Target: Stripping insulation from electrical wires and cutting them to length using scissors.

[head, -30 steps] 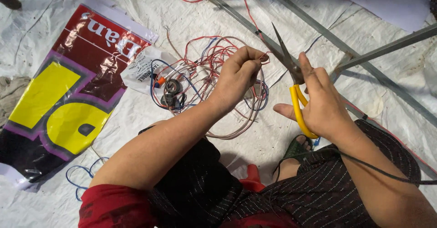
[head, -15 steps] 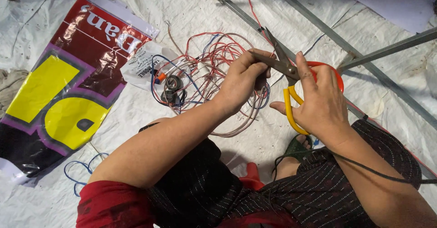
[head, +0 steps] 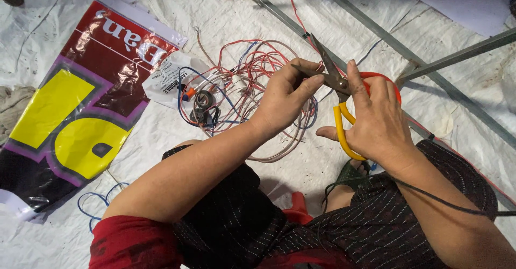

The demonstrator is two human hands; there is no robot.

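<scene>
Behind right hand (head: 379,121), perhaps scissors' handles (head: 344,132)

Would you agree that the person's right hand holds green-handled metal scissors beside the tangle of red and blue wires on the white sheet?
Not quite: the head view shows the right hand holding yellow-handled metal scissors, not green-handled ones. The rest holds: they sit beside the tangle of red and blue wires on the white sheet.

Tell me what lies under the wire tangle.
Under the wire tangle shows white sheeting. The left hand covers its right part, so anything beneath there is hidden.
</scene>
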